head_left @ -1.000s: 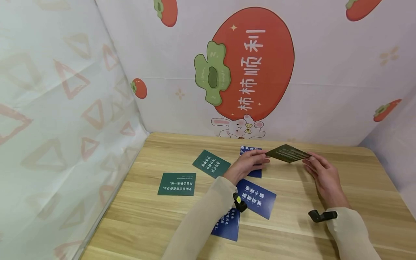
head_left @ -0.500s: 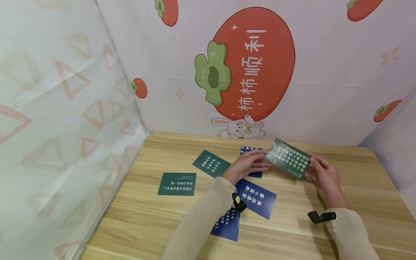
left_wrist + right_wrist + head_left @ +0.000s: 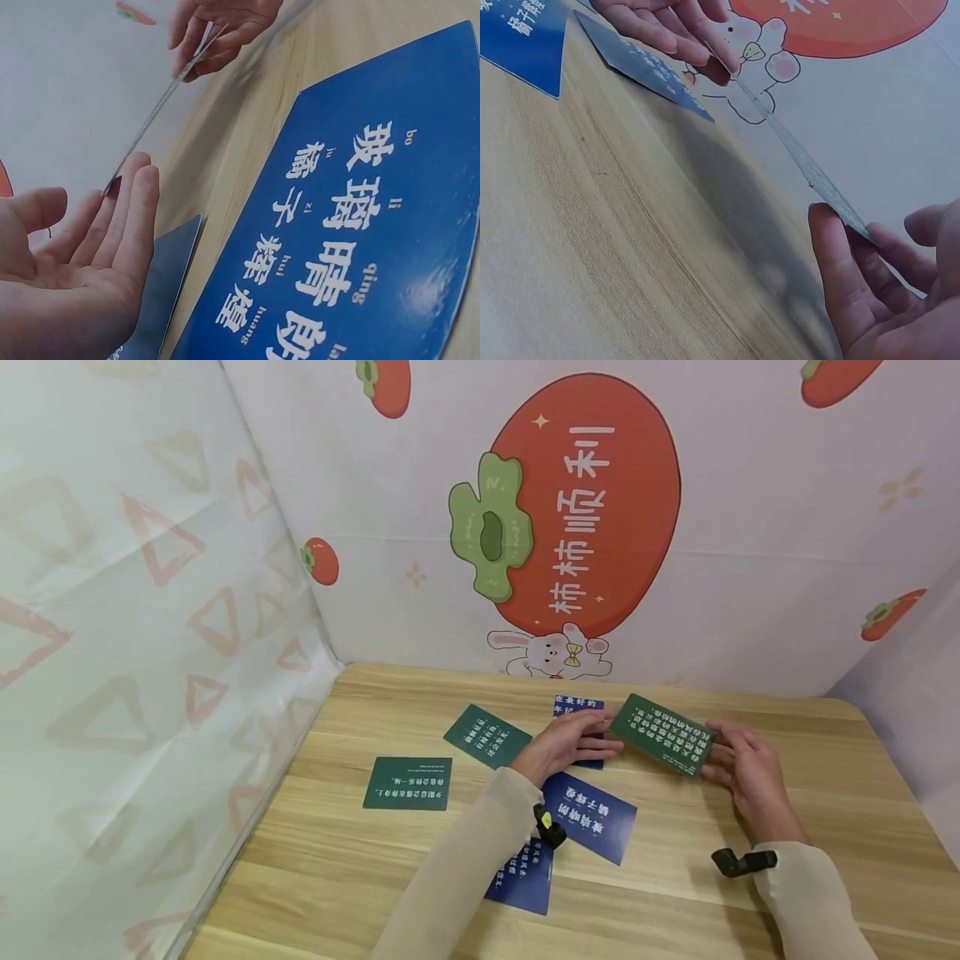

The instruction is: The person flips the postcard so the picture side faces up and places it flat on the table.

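Observation:
A dark green card (image 3: 663, 735) printed with white characters is held up off the table, tilted, between my two hands. My left hand (image 3: 570, 743) touches its left end with outstretched fingertips; in the left wrist view the thumb stands apart from it. At the card's right end, the fingers of my right hand (image 3: 753, 777) support it from behind and below, and the right wrist view shows that thumb raised away from the card. Beneath the left hand lies a partly covered blue card (image 3: 579, 703). Another blue card (image 3: 592, 818) lies close by the left wrist.
Two green cards (image 3: 408, 783) lie flat at the left, one of them partly behind my left hand. A further blue card (image 3: 525, 877) is partly covered by the left sleeve. The wooden table (image 3: 637, 918) meets a patterned cloth backdrop (image 3: 390, 627) at its far edge.
The green card was seen nearly edge-on; it has tipped so its printed face shows, then dropped slightly. My right thumb has come off its front. Both arms have hardly moved.

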`<state>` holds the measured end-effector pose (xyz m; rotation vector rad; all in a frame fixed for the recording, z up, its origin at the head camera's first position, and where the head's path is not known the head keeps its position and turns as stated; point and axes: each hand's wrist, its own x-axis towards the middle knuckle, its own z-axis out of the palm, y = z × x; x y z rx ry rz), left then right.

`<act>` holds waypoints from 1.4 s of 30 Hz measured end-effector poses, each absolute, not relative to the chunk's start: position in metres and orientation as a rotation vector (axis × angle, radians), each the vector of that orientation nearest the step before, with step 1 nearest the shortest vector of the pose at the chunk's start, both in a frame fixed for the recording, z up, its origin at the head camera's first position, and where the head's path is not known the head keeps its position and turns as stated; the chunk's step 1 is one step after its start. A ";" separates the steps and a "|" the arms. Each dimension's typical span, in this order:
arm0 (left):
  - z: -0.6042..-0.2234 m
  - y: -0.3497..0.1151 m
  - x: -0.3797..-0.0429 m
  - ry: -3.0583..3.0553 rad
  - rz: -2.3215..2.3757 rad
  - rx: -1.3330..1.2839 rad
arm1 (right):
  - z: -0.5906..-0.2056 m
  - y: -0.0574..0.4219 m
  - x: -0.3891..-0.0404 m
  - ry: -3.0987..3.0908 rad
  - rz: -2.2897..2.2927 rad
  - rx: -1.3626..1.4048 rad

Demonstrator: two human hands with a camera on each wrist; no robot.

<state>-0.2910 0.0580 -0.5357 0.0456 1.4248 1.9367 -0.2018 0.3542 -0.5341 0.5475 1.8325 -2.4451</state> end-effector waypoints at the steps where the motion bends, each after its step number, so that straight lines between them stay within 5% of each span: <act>1: -0.536 0.058 -0.291 1.425 1.931 0.041 | -0.534 0.355 -0.202 1.842 -2.433 0.550; 30: -0.535 0.061 -0.285 1.524 1.682 0.250 | -0.540 0.358 -0.193 2.445 -1.842 0.785; 42: -0.531 0.054 -0.292 1.540 1.682 0.279 | -0.537 0.361 -0.189 2.937 -1.234 0.827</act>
